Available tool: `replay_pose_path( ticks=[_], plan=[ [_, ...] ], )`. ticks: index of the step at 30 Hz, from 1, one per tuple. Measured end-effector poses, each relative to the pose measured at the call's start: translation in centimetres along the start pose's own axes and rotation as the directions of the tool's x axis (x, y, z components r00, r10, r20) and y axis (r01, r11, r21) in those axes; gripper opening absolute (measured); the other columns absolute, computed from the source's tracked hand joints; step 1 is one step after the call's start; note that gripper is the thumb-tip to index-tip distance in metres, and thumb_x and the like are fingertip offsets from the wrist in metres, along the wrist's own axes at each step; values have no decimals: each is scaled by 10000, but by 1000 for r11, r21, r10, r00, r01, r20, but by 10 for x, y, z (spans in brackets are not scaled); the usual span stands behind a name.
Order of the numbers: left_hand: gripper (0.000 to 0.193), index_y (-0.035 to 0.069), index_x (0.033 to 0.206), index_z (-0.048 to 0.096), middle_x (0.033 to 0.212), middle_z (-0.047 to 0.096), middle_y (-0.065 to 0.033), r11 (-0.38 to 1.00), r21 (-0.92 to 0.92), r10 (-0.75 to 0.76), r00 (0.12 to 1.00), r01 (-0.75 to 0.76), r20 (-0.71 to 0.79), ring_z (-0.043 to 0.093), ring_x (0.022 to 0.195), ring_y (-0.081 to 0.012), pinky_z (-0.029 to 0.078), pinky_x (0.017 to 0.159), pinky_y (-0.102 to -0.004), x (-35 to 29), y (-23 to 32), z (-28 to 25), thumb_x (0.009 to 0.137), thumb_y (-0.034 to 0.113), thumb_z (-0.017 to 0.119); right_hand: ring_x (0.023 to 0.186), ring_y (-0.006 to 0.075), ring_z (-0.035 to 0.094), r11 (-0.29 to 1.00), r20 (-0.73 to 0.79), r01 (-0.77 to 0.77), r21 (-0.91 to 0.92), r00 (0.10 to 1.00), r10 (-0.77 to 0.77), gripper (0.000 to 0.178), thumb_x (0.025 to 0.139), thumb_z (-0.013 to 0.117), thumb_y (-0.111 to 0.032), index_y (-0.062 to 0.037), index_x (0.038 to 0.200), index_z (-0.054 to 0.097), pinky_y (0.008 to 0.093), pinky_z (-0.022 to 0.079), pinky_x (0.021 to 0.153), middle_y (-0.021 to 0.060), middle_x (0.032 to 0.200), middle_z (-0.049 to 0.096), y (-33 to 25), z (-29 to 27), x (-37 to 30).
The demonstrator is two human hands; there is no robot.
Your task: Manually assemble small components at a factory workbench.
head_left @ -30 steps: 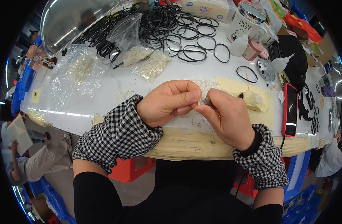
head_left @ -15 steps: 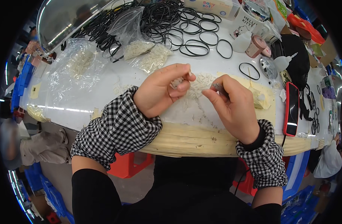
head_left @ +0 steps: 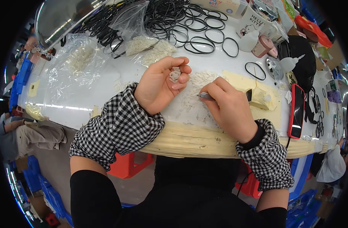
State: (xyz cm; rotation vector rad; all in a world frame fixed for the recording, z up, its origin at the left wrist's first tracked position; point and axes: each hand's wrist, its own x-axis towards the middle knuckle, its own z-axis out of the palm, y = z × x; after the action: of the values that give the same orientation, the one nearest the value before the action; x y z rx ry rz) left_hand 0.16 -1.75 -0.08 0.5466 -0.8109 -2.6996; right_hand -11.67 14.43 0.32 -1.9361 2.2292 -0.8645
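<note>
Left hand: your left hand point(head_left: 157, 87) is cupped with the palm turned up; its grip is half curled, fingers bent around a small clump of pale pieces point(head_left: 175, 75).
Right hand: your right hand point(head_left: 231, 108) faces down; its grip is pinched, thumb and forefinger closed on a small grey tool point(head_left: 205, 96).
Tool tip: it points to 9 o'clock, near the pile; you cannot tell whether it touches anything.
Pile: loose pale bits point(head_left: 202, 79) lie on the white counter point(head_left: 208, 62), at 11 o'clock from your right hand.
Yellow block point(head_left: 263, 98): near your right hand, at 2 o'clock.
Phone point(head_left: 297, 110): farther out, at 3 o'clock.
Filled bags point(head_left: 157, 53): at 12 o'clock from your left hand, with tangled black bands point(head_left: 164, 15) beyond.
Clear bag point(head_left: 81, 62): at 10 o'clock from your left hand.
</note>
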Motion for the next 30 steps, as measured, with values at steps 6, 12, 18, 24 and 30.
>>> replay_pose_path(
  ticks=[6, 12, 18, 24, 30],
  plan=[
    [169, 22, 977, 547, 784, 498, 17, 922, 386, -18, 999, 3, 35, 390, 615, -44, 316, 522, -171, -4, -3, 9, 913, 178, 544, 627, 245, 566, 989, -124, -44, 144, 990, 62, 131, 769, 670, -81, -27, 850, 582, 324, 445, 536, 82, 760, 544, 1, -8, 2],
    [161, 54, 963, 569, 715, 456, 58, 879, 475, -156, 961, 30, 229, 363, 604, -24, 293, 526, -162, -8, -8, 8, 936, 210, 540, 590, 139, 517, 920, -182, -106, 378, 965, 187, 150, 788, 695, -89, 12, 795, 584, 256, 413, 521, 71, 704, 550, -8, -18, 6],
    [218, 63, 901, 549, 732, 463, 53, 892, 449, -200, 931, 44, 306, 353, 595, -22, 292, 532, -168, -8, -8, 8, 964, 258, 476, 560, 144, 511, 942, -124, -80, 327, 984, 127, 205, 791, 707, -167, -11, 797, 574, 257, 408, 494, 62, 707, 559, -14, -23, 6],
    [221, 62, 907, 521, 772, 475, 40, 907, 415, -230, 911, 72, 344, 346, 597, -21, 289, 530, -162, -7, -7, 7, 976, 257, 441, 514, 219, 524, 994, -150, 4, 108, 989, 12, 308, 821, 669, -303, -35, 769, 526, 304, 411, 462, 82, 656, 551, -8, -20, 5],
    [203, 46, 950, 509, 795, 495, 28, 915, 398, -231, 899, 70, 372, 347, 599, -19, 290, 529, -154, -8, -8, 8, 972, 240, 454, 525, 269, 540, 996, -135, 10, 85, 991, 1, 315, 844, 636, -305, -40, 741, 499, 337, 414, 467, 98, 627, 539, -7, -16, 3]
  ],
)
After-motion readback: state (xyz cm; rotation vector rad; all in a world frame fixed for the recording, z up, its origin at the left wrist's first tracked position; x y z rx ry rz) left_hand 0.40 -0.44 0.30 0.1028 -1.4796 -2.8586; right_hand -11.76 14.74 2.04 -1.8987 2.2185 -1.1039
